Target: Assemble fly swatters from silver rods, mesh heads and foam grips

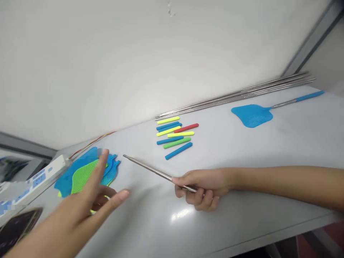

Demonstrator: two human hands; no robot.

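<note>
My right hand is wrapped round a thin metal rod, whose narrowed free end points left over the table. Fingers apart and holding nothing, my left hand hovers near the pile at the left, partly covering it. That pile holds blue fly swatter heads and a green fly swatter head. Beyond the rod lie several coloured handle grips: blue, green, red and yellow among them.
A bundle of long metal rods runs along the wall. At the right lies a blue fly swatter with rod and grip joined. A white power strip and a dark phone are at the left edge.
</note>
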